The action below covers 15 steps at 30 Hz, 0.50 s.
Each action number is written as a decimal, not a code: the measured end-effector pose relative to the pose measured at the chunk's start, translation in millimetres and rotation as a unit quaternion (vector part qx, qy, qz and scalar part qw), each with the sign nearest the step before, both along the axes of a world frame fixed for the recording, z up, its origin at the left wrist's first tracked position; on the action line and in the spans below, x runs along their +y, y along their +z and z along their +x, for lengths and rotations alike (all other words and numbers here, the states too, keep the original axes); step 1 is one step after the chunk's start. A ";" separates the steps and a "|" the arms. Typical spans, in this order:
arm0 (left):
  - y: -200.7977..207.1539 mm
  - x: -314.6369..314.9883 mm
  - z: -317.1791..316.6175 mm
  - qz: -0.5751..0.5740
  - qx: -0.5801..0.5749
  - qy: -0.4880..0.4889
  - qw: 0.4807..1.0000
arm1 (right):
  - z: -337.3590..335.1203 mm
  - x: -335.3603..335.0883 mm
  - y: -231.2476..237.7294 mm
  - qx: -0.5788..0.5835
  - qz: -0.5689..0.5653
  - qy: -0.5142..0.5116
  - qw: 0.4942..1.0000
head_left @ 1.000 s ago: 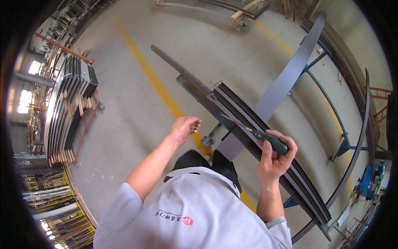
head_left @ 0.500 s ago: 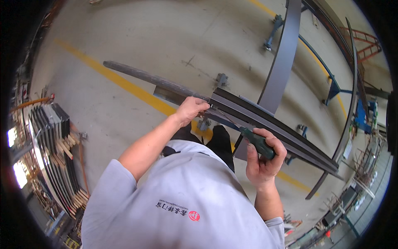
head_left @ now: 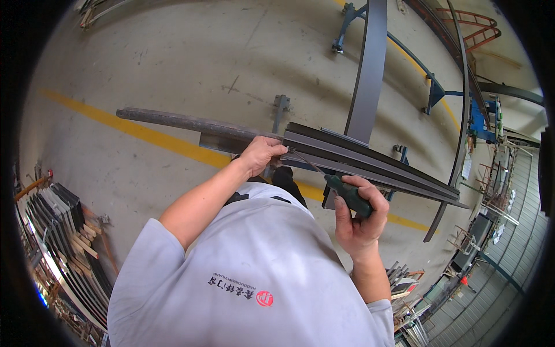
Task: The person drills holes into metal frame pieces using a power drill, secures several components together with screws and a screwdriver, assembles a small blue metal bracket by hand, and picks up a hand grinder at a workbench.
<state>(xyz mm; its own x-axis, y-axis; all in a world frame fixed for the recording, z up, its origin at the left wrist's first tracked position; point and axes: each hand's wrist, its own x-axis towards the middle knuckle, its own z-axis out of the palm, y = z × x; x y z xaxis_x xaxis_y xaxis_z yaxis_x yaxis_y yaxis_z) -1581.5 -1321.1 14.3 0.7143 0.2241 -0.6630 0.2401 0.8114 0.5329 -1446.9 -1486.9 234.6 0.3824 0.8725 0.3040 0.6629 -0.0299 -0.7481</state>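
My right hand (head_left: 363, 222) is wrapped round the dark green handle of a screwdriver (head_left: 342, 189). Its thin shaft slants up and left to the near end of a long dark grey metal profile (head_left: 370, 163) with ridges along it. At that end my left hand (head_left: 261, 156) has thumb and fingers pinched together, close to the screwdriver's tip. Whatever sits between those fingers is too small and covered to make out. A worn round bar (head_left: 185, 120) runs left from behind the left hand, with the profile's end beside it.
A wide flat grey bar (head_left: 369, 75) crosses behind the profile. Blue stands (head_left: 435, 95) rise from the floor beyond it. A rack of dark profile pieces and wooden strips (head_left: 66, 231) stands at the left. A yellow line (head_left: 130, 130) marks the grey floor.
The whole view has shifted, so the profile and bars appear farther left and slightly turned. Both hands keep their places at the profile, the screwdriver still in the right one.
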 end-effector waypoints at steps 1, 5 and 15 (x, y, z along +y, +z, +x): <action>0.5 1.1 0.5 0.000 0.001 -0.004 1.000 | -0.4 1.8 1.4 -0.009 0.002 0.010 1.000; -7.3 0.6 1.1 0.007 -0.001 -0.007 1.000 | 3.4 8.3 1.9 -0.030 0.012 0.042 0.999; -6.7 -0.4 1.0 -0.009 -0.015 0.013 1.000 | 8.3 13.8 3.9 -0.020 -0.005 0.030 0.999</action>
